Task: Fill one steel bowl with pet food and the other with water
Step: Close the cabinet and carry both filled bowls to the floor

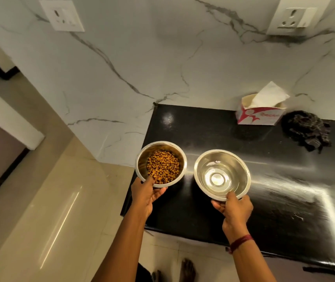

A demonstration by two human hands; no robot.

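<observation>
Two steel bowls are over the left end of a black countertop (274,190). The left bowl (142,157) holds brown pet food (163,166); my left hand (147,195) grips its near rim, thumb inside. The right bowl (242,171) holds clear water (216,178); my right hand (233,208) grips its near rim, thumb over the edge. Whether the bowls rest on the counter or hang just above it, I cannot tell.
A red and white tissue box (261,112) stands at the back of the counter with a dark crumpled cloth (305,130) to its right. A marbled wall (142,58) carries two sockets. Beige floor tiles (50,220) lie to the left; the counter's left edge is by the food bowl.
</observation>
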